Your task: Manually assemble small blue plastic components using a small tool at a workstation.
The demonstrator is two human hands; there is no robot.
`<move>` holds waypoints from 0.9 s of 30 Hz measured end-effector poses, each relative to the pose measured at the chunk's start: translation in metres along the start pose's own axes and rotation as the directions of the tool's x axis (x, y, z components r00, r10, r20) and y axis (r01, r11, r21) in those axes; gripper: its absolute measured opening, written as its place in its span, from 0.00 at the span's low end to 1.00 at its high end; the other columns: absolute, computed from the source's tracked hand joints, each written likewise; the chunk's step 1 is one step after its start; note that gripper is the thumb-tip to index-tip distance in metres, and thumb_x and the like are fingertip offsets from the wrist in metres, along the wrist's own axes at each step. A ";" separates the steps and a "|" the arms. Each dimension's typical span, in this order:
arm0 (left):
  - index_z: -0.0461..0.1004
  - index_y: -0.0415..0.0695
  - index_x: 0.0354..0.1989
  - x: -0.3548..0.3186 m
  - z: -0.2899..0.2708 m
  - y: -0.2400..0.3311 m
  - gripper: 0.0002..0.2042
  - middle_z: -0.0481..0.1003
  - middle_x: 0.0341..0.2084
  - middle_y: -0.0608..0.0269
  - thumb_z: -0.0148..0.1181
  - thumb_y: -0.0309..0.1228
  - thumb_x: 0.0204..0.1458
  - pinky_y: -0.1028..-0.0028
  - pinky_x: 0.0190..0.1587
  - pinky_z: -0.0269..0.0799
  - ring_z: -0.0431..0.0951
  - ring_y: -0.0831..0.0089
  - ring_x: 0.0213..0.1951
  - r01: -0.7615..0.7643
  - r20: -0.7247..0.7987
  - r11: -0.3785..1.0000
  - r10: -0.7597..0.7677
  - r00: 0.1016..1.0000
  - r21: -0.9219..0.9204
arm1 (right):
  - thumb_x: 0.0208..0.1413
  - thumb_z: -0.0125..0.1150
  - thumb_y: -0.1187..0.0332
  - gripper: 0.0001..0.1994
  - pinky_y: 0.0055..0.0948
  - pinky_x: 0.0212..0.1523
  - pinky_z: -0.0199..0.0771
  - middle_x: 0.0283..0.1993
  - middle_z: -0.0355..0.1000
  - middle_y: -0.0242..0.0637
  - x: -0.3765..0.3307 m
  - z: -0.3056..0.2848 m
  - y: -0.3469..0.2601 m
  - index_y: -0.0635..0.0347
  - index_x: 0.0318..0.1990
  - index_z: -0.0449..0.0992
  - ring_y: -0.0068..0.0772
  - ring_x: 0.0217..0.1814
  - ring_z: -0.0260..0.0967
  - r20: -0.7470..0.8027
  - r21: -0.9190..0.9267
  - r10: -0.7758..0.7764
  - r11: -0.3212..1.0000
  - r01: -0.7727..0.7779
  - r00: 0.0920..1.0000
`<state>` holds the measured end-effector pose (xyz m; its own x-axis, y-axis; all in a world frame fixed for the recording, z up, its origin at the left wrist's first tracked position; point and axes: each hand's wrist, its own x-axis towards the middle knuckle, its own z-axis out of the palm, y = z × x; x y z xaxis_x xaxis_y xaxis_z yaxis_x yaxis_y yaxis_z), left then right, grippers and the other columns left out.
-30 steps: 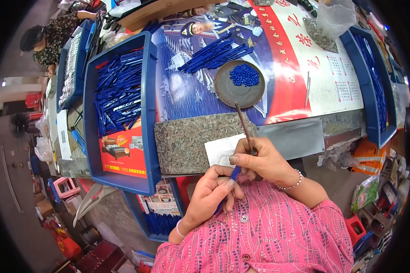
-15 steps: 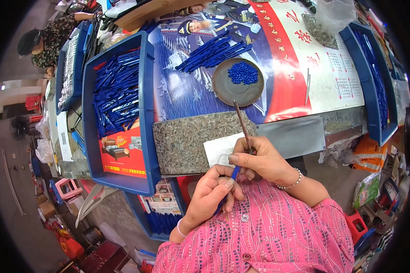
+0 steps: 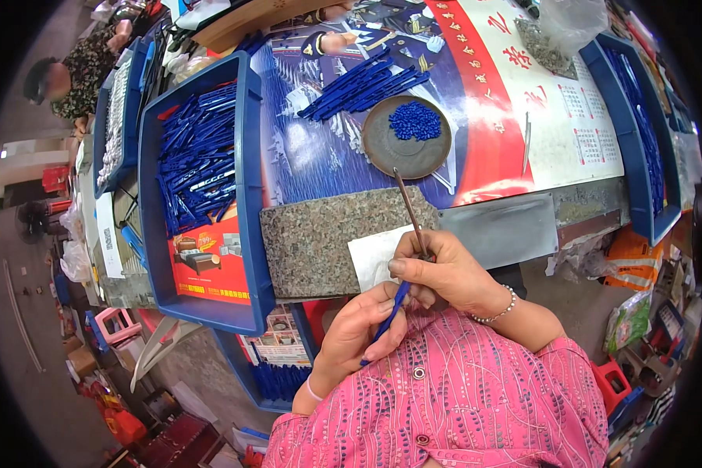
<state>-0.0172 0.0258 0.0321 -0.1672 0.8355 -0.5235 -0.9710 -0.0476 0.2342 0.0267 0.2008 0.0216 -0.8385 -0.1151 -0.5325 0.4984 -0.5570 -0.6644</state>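
Two hands meet just above the pink shirt, at the near edge of the bench. I see the left hand closed around one blue pen part. Its long axis runs from lower left up to the right, with the top end toward the right hand. That hand pinches one thin brown stick, which points up and away toward one round dish. One heap of small blue bits lies in the dish. One big blue tray sits to the left, full of blue parts.
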 end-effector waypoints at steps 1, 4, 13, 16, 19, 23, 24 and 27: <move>0.63 0.35 0.44 0.000 0.000 0.000 0.13 0.68 0.15 0.62 0.44 0.33 0.57 0.87 0.12 0.51 0.57 0.85 0.08 0.001 0.000 1.000 -0.001 1.000 0.000 | 0.53 0.61 0.60 0.13 0.15 0.13 0.53 0.18 0.63 0.25 0.000 0.000 0.000 0.59 0.28 0.66 0.11 0.13 0.55 -0.001 0.001 0.000 1.000 0.000 1.000; 0.63 0.36 0.43 -0.001 0.003 -0.001 0.13 0.69 0.17 0.61 0.44 0.33 0.57 0.87 0.13 0.51 0.58 0.85 0.08 -0.030 -0.014 0.998 0.031 0.999 0.053 | 0.54 0.61 0.60 0.13 0.15 0.13 0.53 0.18 0.63 0.25 0.000 0.000 0.000 0.59 0.28 0.66 0.11 0.13 0.55 -0.003 -0.012 -0.010 1.000 0.010 1.000; 0.60 0.38 0.42 -0.008 0.011 -0.006 0.07 0.73 0.24 0.57 0.41 0.27 0.59 0.85 0.17 0.62 0.66 0.82 0.13 -0.136 -0.129 0.892 0.209 0.969 0.430 | 0.54 0.60 0.60 0.13 0.14 0.13 0.52 0.19 0.63 0.25 0.001 -0.002 0.005 0.60 0.31 0.68 0.11 0.14 0.57 0.027 0.006 -0.040 0.999 0.040 0.999; 0.59 0.38 0.42 -0.008 0.013 -0.008 0.06 0.73 0.24 0.57 0.42 0.26 0.59 0.85 0.18 0.62 0.66 0.83 0.14 -0.142 -0.141 0.847 0.246 0.959 0.512 | 0.54 0.60 0.60 0.13 0.14 0.13 0.53 0.20 0.64 0.25 0.002 -0.003 0.006 0.59 0.30 0.67 0.11 0.14 0.57 0.050 -0.004 -0.071 0.997 0.071 0.996; 0.59 0.37 0.42 -0.009 0.015 -0.010 0.07 0.73 0.24 0.58 0.42 0.26 0.58 0.86 0.18 0.62 0.66 0.83 0.15 -0.164 -0.136 0.816 0.283 0.949 0.554 | 0.54 0.59 0.65 0.09 0.14 0.16 0.57 0.20 0.64 0.25 0.000 -0.003 0.004 0.59 0.30 0.68 0.12 0.15 0.58 0.045 -0.016 -0.048 0.999 0.049 0.998; 0.59 0.37 0.42 -0.010 0.019 -0.010 0.07 0.73 0.23 0.59 0.42 0.25 0.58 0.86 0.18 0.61 0.66 0.85 0.15 -0.146 -0.156 0.793 0.290 0.944 0.592 | 0.54 0.59 0.65 0.09 0.15 0.16 0.57 0.19 0.63 0.25 0.000 -0.003 0.002 0.59 0.29 0.68 0.13 0.15 0.58 0.056 -0.039 -0.059 0.997 0.061 0.997; 0.59 0.37 0.42 -0.010 0.019 -0.011 0.06 0.73 0.23 0.60 0.42 0.24 0.58 0.86 0.18 0.61 0.66 0.85 0.15 -0.141 -0.164 0.787 0.294 0.942 0.601 | 0.54 0.59 0.65 0.09 0.15 0.16 0.57 0.19 0.63 0.25 0.000 -0.003 0.002 0.59 0.29 0.68 0.13 0.15 0.58 0.060 -0.039 -0.058 0.997 0.061 0.997; 0.59 0.37 0.42 -0.010 0.021 -0.010 0.06 0.73 0.23 0.61 0.43 0.24 0.58 0.87 0.18 0.61 0.66 0.85 0.15 -0.127 -0.173 0.768 0.296 0.939 0.627 | 0.54 0.59 0.61 0.12 0.13 0.14 0.55 0.21 0.64 0.25 0.000 -0.006 0.006 0.59 0.30 0.68 0.11 0.15 0.58 0.078 -0.045 -0.085 0.995 0.089 0.993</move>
<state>-0.0022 0.0299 0.0522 -0.4740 0.6761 -0.5641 -0.6178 0.2010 0.7602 0.0303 0.2025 0.0146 -0.8925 -0.1309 -0.4316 0.4313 -0.5277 -0.7318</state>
